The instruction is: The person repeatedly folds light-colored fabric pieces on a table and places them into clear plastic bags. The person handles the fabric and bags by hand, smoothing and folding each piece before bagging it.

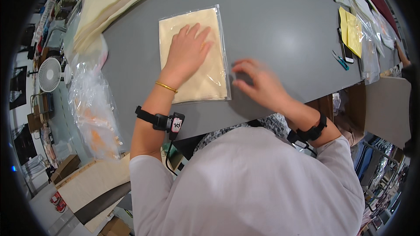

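Left fingers hide some cloth; right fingers are blurred.

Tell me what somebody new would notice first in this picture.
Probably the cream cloth in a clear bag near the middle of the grey table, with the person's left hand spread over it and the blurred right hand just to its right. Next, the bright yellow paper toward the table's right end and the crumpled clear plastic at its left edge.

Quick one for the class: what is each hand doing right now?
Left hand: open, palm down on the clear-bagged cream cloth, not gripping it.
Right hand: open, loosely curved, slightly blurred; holds nothing visible.
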`<action>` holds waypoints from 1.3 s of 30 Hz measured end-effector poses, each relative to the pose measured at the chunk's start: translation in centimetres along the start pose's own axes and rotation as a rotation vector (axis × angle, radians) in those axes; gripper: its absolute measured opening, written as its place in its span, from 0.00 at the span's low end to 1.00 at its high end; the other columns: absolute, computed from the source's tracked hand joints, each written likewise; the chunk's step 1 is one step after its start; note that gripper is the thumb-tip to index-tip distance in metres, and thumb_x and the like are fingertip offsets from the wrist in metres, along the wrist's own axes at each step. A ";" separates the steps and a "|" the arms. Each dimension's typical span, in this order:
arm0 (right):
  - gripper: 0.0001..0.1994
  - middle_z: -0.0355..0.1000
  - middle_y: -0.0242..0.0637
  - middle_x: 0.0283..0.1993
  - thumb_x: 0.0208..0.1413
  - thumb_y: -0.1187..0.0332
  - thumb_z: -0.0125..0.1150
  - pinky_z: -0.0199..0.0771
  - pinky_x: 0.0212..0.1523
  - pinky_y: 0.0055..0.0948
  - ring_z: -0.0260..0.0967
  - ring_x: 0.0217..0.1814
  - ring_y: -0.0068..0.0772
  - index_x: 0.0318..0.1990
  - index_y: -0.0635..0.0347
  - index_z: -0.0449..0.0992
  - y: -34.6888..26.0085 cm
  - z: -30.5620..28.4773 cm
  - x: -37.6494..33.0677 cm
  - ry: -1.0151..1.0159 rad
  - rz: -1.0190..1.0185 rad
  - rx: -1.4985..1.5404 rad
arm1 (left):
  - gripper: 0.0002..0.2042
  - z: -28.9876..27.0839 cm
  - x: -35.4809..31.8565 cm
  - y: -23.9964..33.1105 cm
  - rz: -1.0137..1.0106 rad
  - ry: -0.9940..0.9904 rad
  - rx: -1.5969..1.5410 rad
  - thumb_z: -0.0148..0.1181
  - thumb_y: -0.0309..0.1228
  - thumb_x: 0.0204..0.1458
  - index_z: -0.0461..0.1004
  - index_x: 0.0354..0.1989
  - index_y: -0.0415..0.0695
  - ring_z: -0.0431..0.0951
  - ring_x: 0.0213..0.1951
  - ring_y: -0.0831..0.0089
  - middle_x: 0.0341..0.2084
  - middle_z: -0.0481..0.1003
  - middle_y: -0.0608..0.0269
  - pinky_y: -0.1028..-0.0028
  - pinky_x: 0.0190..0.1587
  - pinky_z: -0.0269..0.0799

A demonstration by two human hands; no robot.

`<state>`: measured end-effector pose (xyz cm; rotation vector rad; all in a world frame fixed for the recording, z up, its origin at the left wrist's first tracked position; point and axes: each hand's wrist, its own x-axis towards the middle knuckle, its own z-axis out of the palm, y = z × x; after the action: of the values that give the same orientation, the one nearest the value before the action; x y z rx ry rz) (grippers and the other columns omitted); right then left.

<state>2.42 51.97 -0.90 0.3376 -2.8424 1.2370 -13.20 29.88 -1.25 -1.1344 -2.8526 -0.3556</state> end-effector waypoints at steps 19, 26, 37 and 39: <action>0.15 0.77 0.34 0.54 0.55 0.51 0.70 0.66 0.57 0.46 0.69 0.59 0.46 0.35 0.52 0.86 8.8 1.2 20.6 0.171 0.219 -0.331 | 0.06 7.5 12.4 -3.6 -0.159 0.329 -0.367 0.61 0.28 0.57 0.83 0.35 0.43 0.66 0.59 0.54 0.45 0.76 0.59 0.60 0.64 0.66; 0.13 0.72 0.36 0.46 0.51 0.64 0.73 0.62 0.55 0.42 0.65 0.53 0.43 0.23 0.56 0.74 1.4 1.3 1.7 -0.100 0.049 -0.085 | 0.05 8.8 12.4 -3.7 -0.174 0.413 -0.323 0.60 0.28 0.57 0.83 0.36 0.44 0.68 0.57 0.54 0.45 0.76 0.60 0.60 0.62 0.69; 0.05 0.59 0.49 0.74 0.58 0.73 0.61 0.56 0.74 0.45 0.54 0.79 0.48 0.32 0.58 0.72 -6.6 -1.5 3.8 -0.209 -0.029 0.679 | 0.12 -1.7 -0.4 0.0 -0.312 0.672 -0.768 0.65 0.37 0.61 0.77 0.45 0.42 0.80 0.41 0.62 0.41 0.77 0.54 0.64 0.44 0.76; 0.04 0.56 0.52 0.77 0.55 0.74 0.62 0.54 0.76 0.51 0.51 0.82 0.54 0.31 0.59 0.72 -10.3 -1.0 5.1 -0.323 -0.300 0.641 | 0.15 -5.0 -9.4 0.7 -0.441 0.493 -0.929 0.61 0.43 0.66 0.77 0.47 0.41 0.81 0.34 0.73 0.39 0.79 0.60 0.71 0.38 0.77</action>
<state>-0.45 44.91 7.70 1.0126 -2.3838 2.1396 -6.01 22.93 2.51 -0.3065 -2.4248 -1.8053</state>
